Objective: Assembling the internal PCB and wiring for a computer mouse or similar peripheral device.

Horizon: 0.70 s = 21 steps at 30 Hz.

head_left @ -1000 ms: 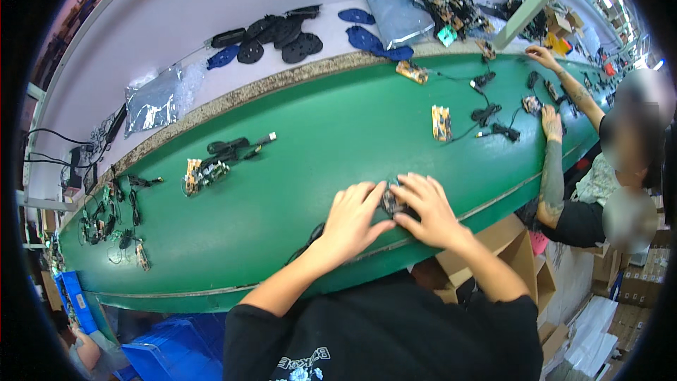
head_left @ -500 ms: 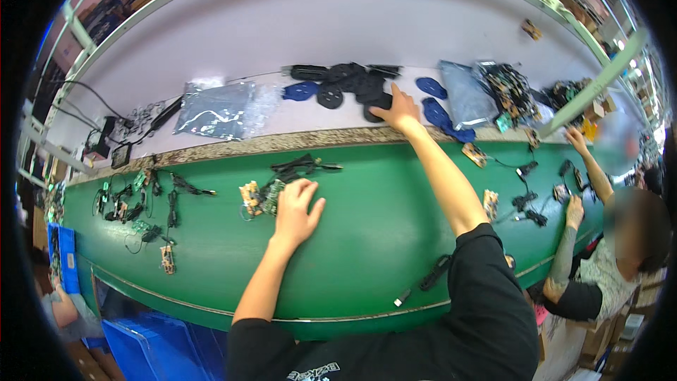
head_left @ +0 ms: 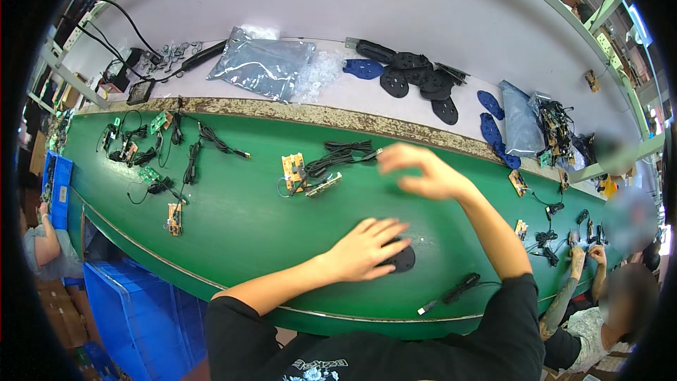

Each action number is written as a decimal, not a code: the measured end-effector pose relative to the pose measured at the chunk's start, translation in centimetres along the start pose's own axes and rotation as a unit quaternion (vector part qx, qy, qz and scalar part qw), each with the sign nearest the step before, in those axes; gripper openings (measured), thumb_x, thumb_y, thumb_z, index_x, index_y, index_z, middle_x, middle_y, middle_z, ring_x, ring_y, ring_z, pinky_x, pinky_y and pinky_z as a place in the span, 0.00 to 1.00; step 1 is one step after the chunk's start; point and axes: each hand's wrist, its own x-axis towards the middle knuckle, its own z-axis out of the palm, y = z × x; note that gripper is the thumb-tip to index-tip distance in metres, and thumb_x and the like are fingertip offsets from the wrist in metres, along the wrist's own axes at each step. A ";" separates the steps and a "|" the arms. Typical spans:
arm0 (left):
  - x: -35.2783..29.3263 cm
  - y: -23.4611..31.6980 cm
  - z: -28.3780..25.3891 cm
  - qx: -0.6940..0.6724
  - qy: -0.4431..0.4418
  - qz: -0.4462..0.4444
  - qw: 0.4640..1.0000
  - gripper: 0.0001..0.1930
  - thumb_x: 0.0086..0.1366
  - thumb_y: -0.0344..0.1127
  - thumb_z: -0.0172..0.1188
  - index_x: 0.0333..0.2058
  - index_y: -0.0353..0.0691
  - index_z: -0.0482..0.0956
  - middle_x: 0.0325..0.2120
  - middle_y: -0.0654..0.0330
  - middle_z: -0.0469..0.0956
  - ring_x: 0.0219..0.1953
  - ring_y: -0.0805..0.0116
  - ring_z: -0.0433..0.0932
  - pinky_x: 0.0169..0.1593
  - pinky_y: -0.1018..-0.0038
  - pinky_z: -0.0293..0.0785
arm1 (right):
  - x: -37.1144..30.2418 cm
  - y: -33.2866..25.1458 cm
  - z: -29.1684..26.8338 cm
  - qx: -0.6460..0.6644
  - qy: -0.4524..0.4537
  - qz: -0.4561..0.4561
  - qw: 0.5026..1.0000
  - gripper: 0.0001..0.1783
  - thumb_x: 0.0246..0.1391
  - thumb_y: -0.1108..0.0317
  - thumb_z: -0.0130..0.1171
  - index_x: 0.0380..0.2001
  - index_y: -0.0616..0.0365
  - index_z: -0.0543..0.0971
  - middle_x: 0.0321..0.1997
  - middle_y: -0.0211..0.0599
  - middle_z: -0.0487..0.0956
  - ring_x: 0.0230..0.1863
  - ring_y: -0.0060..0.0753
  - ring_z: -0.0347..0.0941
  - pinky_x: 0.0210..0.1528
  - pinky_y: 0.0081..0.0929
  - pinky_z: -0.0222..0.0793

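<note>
Fingers of the left hand are lying spread over a black plate, mid worktop, toward the near edge; the plate's right side is showing past them. Gripping or only resting: cannot tell, the contact is hidden. Right hand is hovering on the far side of it, a bit blurred, fingers loosely extended, thumb apart; nothing is showing in it.

Step in hand, by my reading: left hand is handling the plate, right hand is being free. The plate is looking thin and flat, so picking it up would be calling for fingertips under its rim, with the right hand coming nearer if both are sharing it.

Just left of the right hand, a black cable is lying bunched, meeting an orange board and a tilted green board. Near and right, a second cable is lying, its plug pointing left. Farther left, loose boards and cables are spreading out.

On the far shelf, more black plates are lying heaped, blue plates to either side, a grey bag further left. At the right end, a co-worker's hands are handling parts. Near left, a blue bin is standing beside the worktop.
</note>
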 end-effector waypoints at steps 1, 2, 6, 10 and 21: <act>-0.6 0.1 0.9 0.002 -0.009 -0.007 1.000 0.30 0.61 0.46 0.67 0.60 0.42 0.74 0.62 0.52 0.70 0.64 0.53 0.68 0.63 0.57 0.64 | 3.1 2.3 0.4 -0.009 0.065 0.055 0.996 0.23 0.51 0.73 0.64 0.53 0.58 0.82 0.55 0.44 0.80 0.58 0.42 0.76 0.62 0.40 0.69; -1.5 0.5 1.4 0.006 -0.022 -0.015 1.000 0.29 0.61 0.46 0.67 0.59 0.40 0.75 0.60 0.52 0.71 0.63 0.54 0.69 0.63 0.58 0.65 | 6.5 4.6 1.0 -0.014 0.131 0.109 0.985 0.21 0.53 0.71 0.63 0.52 0.59 0.82 0.53 0.44 0.81 0.54 0.41 0.78 0.59 0.39 0.71; -2.3 3.0 1.5 -0.013 0.001 -0.070 0.997 0.27 0.62 0.46 0.66 0.56 0.37 0.76 0.56 0.50 0.74 0.61 0.53 0.71 0.61 0.59 0.66 | 15.3 13.4 0.9 -0.206 0.359 0.182 0.892 0.18 0.52 0.62 0.64 0.44 0.60 0.85 0.44 0.49 0.82 0.47 0.52 0.79 0.52 0.44 0.74; -3.6 4.2 -0.9 -0.063 -0.058 -0.061 0.994 0.32 0.61 0.47 0.68 0.60 0.37 0.73 0.60 0.49 0.72 0.63 0.51 0.69 0.64 0.57 0.64 | 17.4 18.3 0.4 -0.311 0.393 0.182 0.846 0.09 0.52 0.64 0.61 0.28 0.56 0.86 0.35 0.49 0.82 0.41 0.53 0.79 0.45 0.50 0.73; -6.0 3.9 -0.6 -0.017 -0.037 -0.071 0.997 0.32 0.53 0.43 0.74 0.56 0.37 0.78 0.56 0.54 0.76 0.60 0.53 0.71 0.62 0.58 0.63 | 19.5 12.1 3.0 -0.335 0.284 0.217 0.872 0.11 0.51 0.65 0.58 0.32 0.60 0.84 0.45 0.46 0.81 0.51 0.50 0.76 0.50 0.51 0.68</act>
